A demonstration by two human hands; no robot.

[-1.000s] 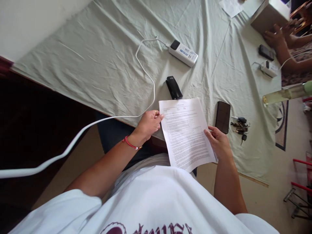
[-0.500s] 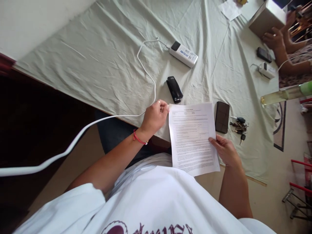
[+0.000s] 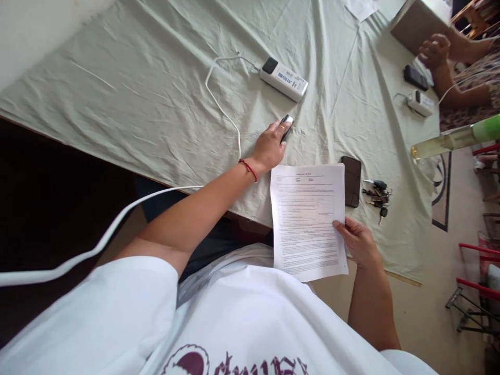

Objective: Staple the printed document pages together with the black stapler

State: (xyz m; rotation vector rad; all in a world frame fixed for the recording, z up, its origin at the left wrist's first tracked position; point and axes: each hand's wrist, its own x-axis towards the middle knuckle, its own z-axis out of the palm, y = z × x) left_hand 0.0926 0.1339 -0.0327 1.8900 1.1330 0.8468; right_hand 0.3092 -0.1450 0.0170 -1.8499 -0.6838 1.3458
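While right hand (image 3: pixel 357 239) alone pinches printed sheets (image 3: pixel 307 229) by right edge, left hand (image 3: pixel 269 147) has left their corner, gripping black stapler (image 3: pixel 288 130) over green tablecloth (image 3: pixel 156 130), just beyond sheets' top; sheets now have one-handed support.

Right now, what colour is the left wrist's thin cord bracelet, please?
The bracelet is mainly red; head view.

Sheets (image 3: pixel 304 229) are printed blk on wht; R of sheets, a blk phone (image 3: pixel 352 182) is seen; beyond sheets, a wht device (image 3: pixel 284 80) is lettered blue, capped blk.
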